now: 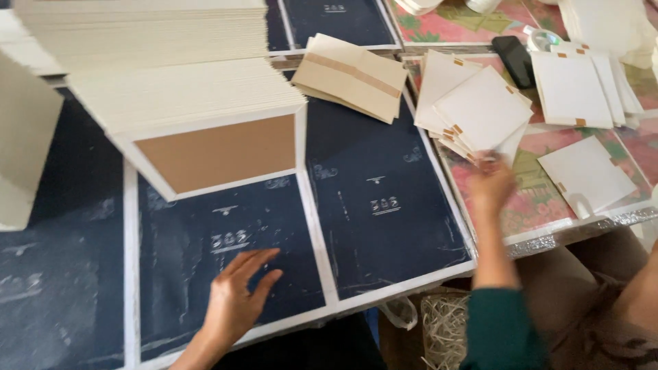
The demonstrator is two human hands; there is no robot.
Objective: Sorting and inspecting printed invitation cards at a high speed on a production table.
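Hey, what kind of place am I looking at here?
Probably a small hand-assembly workshop for paper or card goods. Tall stacks of cream boards sit on dark blue printed sheets, and the right hand grips white cards with tape tabs; the left hand rests flat.
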